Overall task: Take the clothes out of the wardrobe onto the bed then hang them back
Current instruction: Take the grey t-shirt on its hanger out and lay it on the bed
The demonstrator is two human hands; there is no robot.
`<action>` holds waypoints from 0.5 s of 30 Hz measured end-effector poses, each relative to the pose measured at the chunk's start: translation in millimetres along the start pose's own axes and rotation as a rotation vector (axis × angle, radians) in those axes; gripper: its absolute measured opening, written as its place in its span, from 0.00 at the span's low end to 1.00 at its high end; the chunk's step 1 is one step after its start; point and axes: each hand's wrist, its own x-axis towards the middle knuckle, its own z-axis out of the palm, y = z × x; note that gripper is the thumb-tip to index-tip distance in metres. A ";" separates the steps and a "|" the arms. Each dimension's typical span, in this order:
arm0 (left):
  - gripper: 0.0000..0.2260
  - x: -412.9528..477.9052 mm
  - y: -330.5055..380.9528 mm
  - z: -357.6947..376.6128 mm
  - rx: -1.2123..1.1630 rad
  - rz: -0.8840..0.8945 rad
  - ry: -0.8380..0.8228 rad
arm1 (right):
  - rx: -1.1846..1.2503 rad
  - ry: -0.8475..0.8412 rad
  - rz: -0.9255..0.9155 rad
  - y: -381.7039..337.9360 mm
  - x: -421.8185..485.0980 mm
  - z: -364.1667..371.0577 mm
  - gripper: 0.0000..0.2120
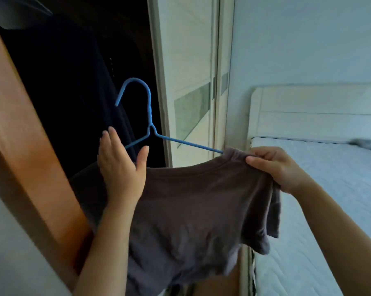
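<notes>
Hanger (150, 116): plain light blue wire. T-shirt (191, 199): solid dull grey-brown. Hanging garment (73, 82) inside the wardrobe: very dark, near navy-black. Wardrobe door (20, 124), left: warm orange-brown. Sliding door (186, 50): cream, with a mottled grey-green panel. Mattress (329, 189): white, quilted in zigzag stitching. Headboard (308, 110): cream.

Light: cool daylight brightens your bed (340, 189) side.
Shadow: wardrobe interior (63, 82) near black.
Edges: you see bending, blur.
</notes>
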 end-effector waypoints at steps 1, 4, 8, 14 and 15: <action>0.33 -7.4 -2.1 2.6 0.008 0.017 -0.046 | -0.005 0.041 0.029 -1.6 -15.9 -6.0 0.12; 0.25 -30.6 -5.2 11.1 0.021 0.128 -0.164 | -0.051 0.151 0.098 -9.9 -62.5 -26.1 0.22; 0.12 -52.5 6.2 25.6 -0.025 0.207 -0.323 | -0.142 0.273 0.162 -20.0 -126.8 -55.7 0.19; 0.08 -121.5 63.2 40.5 -0.219 0.260 -0.533 | -0.486 0.483 0.301 -22.5 -237.7 -96.9 0.13; 0.08 -137.0 77.0 38.9 -0.273 0.251 -0.569 | -0.556 0.524 0.323 -22.4 -258.8 -105.4 0.13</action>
